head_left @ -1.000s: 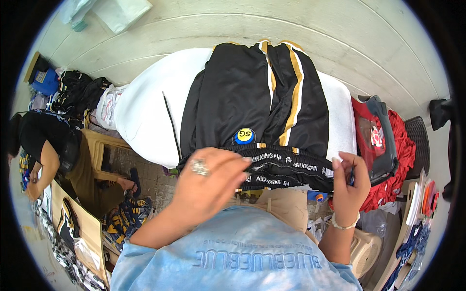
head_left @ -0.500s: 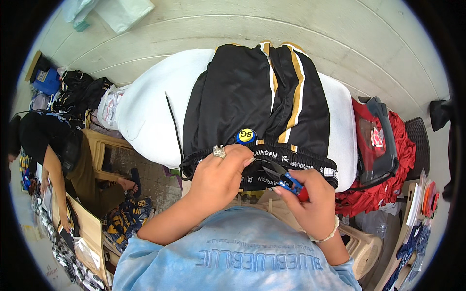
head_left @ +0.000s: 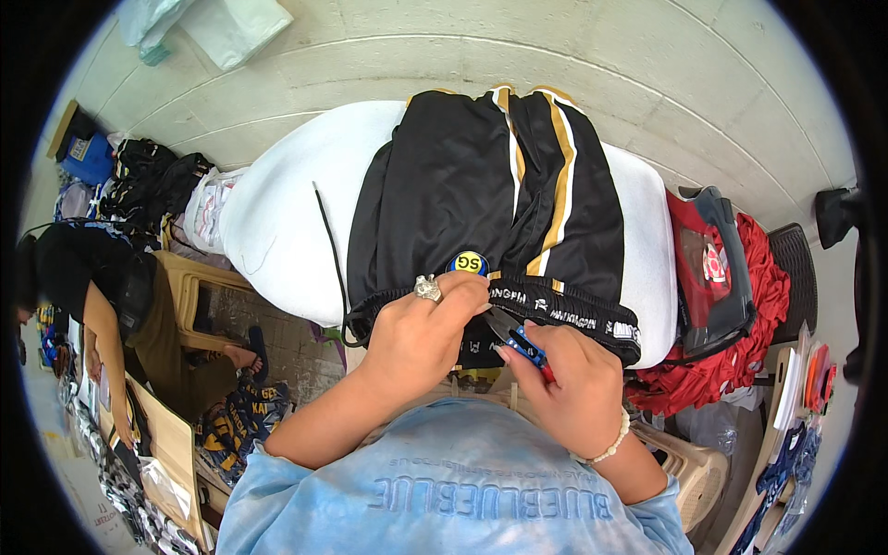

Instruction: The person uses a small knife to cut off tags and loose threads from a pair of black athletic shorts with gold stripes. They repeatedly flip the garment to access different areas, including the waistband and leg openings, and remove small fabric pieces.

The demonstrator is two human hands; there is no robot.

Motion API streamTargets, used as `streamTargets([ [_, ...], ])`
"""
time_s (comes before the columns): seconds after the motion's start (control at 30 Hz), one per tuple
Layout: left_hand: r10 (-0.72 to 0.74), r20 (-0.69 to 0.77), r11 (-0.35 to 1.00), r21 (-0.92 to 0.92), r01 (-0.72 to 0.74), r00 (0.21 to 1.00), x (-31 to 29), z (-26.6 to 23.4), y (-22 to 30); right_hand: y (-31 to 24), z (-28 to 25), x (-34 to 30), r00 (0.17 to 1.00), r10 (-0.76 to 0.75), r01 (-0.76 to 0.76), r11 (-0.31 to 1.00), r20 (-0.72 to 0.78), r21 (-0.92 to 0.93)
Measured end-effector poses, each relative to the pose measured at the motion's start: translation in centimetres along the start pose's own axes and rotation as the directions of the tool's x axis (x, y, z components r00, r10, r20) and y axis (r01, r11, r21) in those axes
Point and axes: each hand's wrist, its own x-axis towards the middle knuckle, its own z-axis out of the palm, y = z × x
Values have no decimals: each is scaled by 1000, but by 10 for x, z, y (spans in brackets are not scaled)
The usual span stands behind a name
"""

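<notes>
Black shorts [head_left: 439, 194]: on the white padded board [head_left: 287, 176], long axis running away, waistband [head_left: 585, 316] crosswise at the near end.
Left hand [head_left: 413, 331]: pinches the waistband near its middle.
Right hand [head_left: 583, 375]: curled around blue-and-red snips [head_left: 525, 346].
Snips' direction: blades angle up-left over the waistband, tips just beside the left hand.

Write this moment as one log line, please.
left grip: pinching waistband | right grip: holding blue snips, blades at waistband | black garment: lying on white surface
</notes>
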Motion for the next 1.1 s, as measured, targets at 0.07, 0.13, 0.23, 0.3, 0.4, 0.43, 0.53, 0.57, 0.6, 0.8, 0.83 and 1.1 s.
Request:
streamTargets([
  [0.07,6,6,1000,5,-6,1000,1,-1,1,0,0,1,1000,2,-2,1000,6,-11],
  [0.13,7,18,1000,7,-7,1000,0,-1,2,-1,0,1,1000,1,0,1000,11,-28],
  [0.23,-96,62,995,0,96,994,-4,-6,2,0,-3,1,998,27,-27,1000,65,-9],
  [0.3,-179,-70,982,-80,173,981,-1,-20,-12,4,-13,-4,986,55,-78,986,157,145],
  [0.4,-483,-401,873,-283,396,778,-5,-66,-42,19,-31,-12,957,57,-158,924,283,349],
  [0.43,-506,-452,859,-188,476,734,-11,-94,-55,25,-38,-16,944,58,-192,897,325,398],
  [0.53,-437,-612,761,138,633,659,-38,-153,-91,40,-52,-28,933,173,-308,834,315,457],
  [0.57,-347,-665,712,272,647,662,-51,-166,-97,44,-56,-32,925,217,-347,818,313,458],
  [0.6,-90,-567,543,661,517,819,-64,-174,-102,48,-59,-35,926,241,-353,827,290,439],
  [0.8,-649,-648,235,330,915,400,-91,-210,-94,57,-64,-40,931,291,-364,801,222,476],
  [0.83,-679,-650,263,216,940,339,-88,-209,-94,56,-64,-39,929,286,-367,797,236,479],
  [1.1,-124,-188,849,487,202,974,-45,-102,-41,41,-46,-28,946,186,-301,805,264,511],
])
